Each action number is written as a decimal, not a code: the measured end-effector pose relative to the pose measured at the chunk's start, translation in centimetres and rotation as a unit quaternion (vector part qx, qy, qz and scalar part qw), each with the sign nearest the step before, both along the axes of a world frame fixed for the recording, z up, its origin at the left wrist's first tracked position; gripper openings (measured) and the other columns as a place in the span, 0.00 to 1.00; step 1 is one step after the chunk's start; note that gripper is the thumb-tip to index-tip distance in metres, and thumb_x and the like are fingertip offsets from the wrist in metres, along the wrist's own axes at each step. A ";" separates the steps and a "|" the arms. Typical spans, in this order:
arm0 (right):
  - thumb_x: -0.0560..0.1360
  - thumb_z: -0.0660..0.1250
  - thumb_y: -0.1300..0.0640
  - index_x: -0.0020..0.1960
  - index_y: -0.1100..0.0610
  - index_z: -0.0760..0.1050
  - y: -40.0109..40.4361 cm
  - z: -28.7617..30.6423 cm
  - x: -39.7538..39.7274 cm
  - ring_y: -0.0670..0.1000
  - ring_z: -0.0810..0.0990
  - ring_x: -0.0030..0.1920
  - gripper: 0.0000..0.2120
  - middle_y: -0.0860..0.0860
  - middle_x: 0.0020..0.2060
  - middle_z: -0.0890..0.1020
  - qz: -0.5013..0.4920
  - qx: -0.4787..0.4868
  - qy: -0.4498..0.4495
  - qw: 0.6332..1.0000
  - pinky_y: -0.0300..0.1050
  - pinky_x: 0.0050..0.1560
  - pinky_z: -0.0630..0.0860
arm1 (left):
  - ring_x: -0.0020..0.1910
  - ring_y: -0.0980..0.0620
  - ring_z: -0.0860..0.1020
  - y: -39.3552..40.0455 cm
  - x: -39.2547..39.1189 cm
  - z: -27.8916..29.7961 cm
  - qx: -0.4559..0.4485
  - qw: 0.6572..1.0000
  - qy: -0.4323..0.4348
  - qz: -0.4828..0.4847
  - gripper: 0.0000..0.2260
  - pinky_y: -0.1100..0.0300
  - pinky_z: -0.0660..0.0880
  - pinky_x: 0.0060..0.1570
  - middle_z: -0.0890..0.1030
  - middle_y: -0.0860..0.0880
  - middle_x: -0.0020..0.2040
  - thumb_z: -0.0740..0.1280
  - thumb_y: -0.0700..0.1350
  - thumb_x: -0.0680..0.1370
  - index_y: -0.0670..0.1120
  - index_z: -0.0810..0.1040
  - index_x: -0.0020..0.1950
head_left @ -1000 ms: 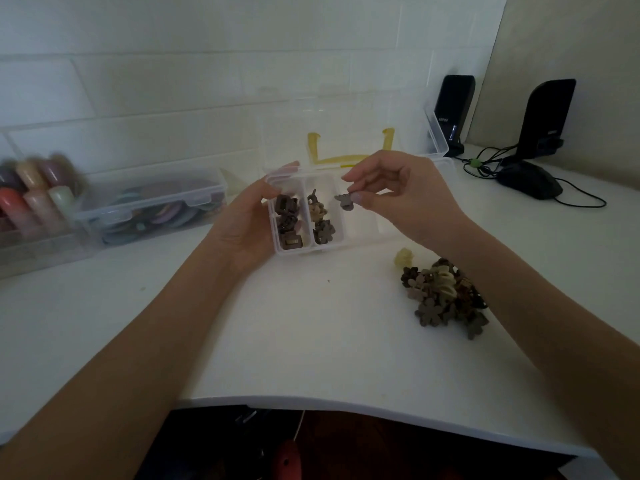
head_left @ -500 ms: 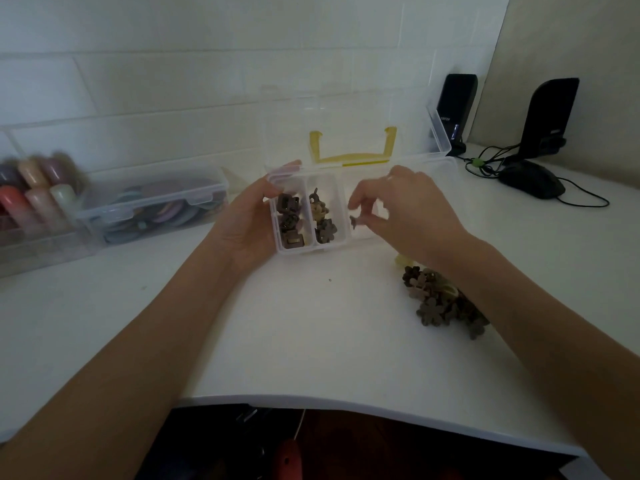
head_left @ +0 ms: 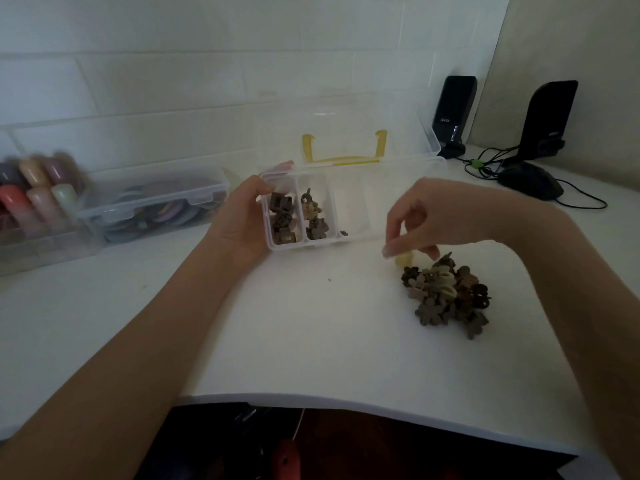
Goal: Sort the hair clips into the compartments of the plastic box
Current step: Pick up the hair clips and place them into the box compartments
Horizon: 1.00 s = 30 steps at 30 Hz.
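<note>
The clear plastic box [head_left: 360,239] lies open on the white table, its lid with a yellow handle [head_left: 343,159] standing up behind. My left hand [head_left: 242,220] grips the box's left end. Dark squarish clips [head_left: 282,220] fill the leftmost compartment, flower clips [head_left: 313,216] the second, and one small dark clip [head_left: 343,233] lies in the third. My right hand [head_left: 436,220] reaches down over a pale yellow clip [head_left: 404,260] at the near-left edge of the loose clip pile [head_left: 446,296]. Its index fingertip touches that clip and the thumb sits just to the right.
A closed clear box of coloured items [head_left: 156,206] and pastel objects [head_left: 31,192] stand at the left. Two black speakers [head_left: 453,112] [head_left: 550,119], a black mouse [head_left: 530,181] and cables sit at the back right. The table's front edge [head_left: 346,405] curves near me.
My right hand dropped the small dark clip into the third compartment, then moved right and down to the pale yellow clip by the pile. My left hand stayed on the box.
</note>
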State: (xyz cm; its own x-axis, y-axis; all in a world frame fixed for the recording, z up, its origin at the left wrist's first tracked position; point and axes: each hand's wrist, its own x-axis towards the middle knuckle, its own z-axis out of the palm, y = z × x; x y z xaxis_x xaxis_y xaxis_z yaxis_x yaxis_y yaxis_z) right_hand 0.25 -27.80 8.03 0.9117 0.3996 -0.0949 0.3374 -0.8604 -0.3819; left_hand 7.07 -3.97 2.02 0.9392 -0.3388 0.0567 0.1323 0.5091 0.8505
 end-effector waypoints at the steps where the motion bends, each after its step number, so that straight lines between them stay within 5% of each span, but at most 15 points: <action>1: 0.68 0.71 0.44 0.38 0.48 0.81 -0.3 -0.1 0.1 0.44 0.69 0.22 0.08 0.48 0.21 0.79 -0.012 -0.038 0.012 0.999 0.37 0.34 0.71 | 0.58 0.43 0.72 0.1 0.1 0.0 0.001 1.000 0.000 0.004 0.26 0.44 0.65 0.66 0.75 0.44 0.59 0.69 0.45 0.59 0.49 0.80 0.58; 3: 0.68 0.72 0.43 0.39 0.46 0.81 -0.6 0.0 0.4 0.44 0.70 0.23 0.08 0.47 0.21 0.78 -0.037 -0.067 0.016 0.997 0.41 0.37 0.71 | 0.57 0.43 0.71 0.3 0.3 -0.2 0.003 1.000 -0.003 0.010 0.27 0.46 0.65 0.61 0.75 0.44 0.60 0.67 0.43 0.61 0.49 0.79 0.60; 8: 0.69 0.73 0.49 0.47 0.47 0.79 -0.8 0.2 0.0 0.45 0.68 0.20 0.07 0.47 0.25 0.81 -0.052 -0.069 0.067 0.994 0.33 0.22 0.67 | 0.57 0.43 0.71 0.5 0.5 -0.4 0.007 1.000 -0.006 0.016 0.27 0.45 0.64 0.61 0.76 0.45 0.58 0.67 0.44 0.60 0.49 0.80 0.59; 13: 0.71 0.71 0.50 0.49 0.42 0.80 -1.1 0.0 0.5 0.42 0.67 0.16 0.07 0.48 0.25 0.82 -0.078 -0.092 0.009 0.993 0.36 0.23 0.68 | 0.54 0.43 0.75 0.5 0.5 -0.2 0.017 1.000 -0.014 0.010 0.27 0.47 0.70 0.59 0.78 0.45 0.56 0.67 0.45 0.58 0.49 0.80 0.58; 17: 0.72 0.71 0.50 0.54 0.42 0.79 -1.1 0.0 0.1 0.39 0.70 0.16 0.11 0.47 0.22 0.80 -0.102 -0.142 0.016 0.985 0.33 0.22 0.66 | 0.57 0.43 0.69 0.6 0.4 -0.3 0.000 1.000 -0.011 0.007 0.30 0.46 0.64 0.59 0.74 0.43 0.59 0.70 0.42 0.57 0.49 0.80 0.59; 24: 0.72 0.70 0.50 0.48 0.45 0.82 -0.9 -0.9 1.1 0.38 0.72 0.16 0.06 0.44 0.19 0.79 -0.132 -0.184 -0.015 0.974 0.36 0.29 0.69 | 0.58 0.43 0.68 0.4 0.1 -0.1 -0.001 1.000 -0.001 0.019 0.26 0.45 0.63 0.60 0.72 0.43 0.60 0.67 0.44 0.60 0.49 0.79 0.59; 27: 0.71 0.71 0.48 0.45 0.46 0.82 -0.5 -0.9 1.0 0.40 0.76 0.19 0.05 0.46 0.24 0.82 -0.088 -0.149 -0.021 0.985 0.37 0.31 0.74 | 0.58 0.43 0.68 0.4 0.1 -0.1 0.002 1.000 -0.003 0.018 0.25 0.45 0.63 0.61 0.73 0.43 0.59 0.67 0.44 0.60 0.49 0.80 0.58; 30: 0.69 0.73 0.47 0.43 0.49 0.83 0.4 -0.5 0.5 0.40 0.77 0.23 0.07 0.46 0.28 0.83 -0.026 -0.014 -0.028 0.999 0.34 0.33 0.75 | 0.58 0.43 0.69 0.3 0.0 0.0 -0.002 1.000 -0.004 0.018 0.25 0.44 0.62 0.64 0.76 0.45 0.56 0.70 0.42 0.57 0.49 0.83 0.54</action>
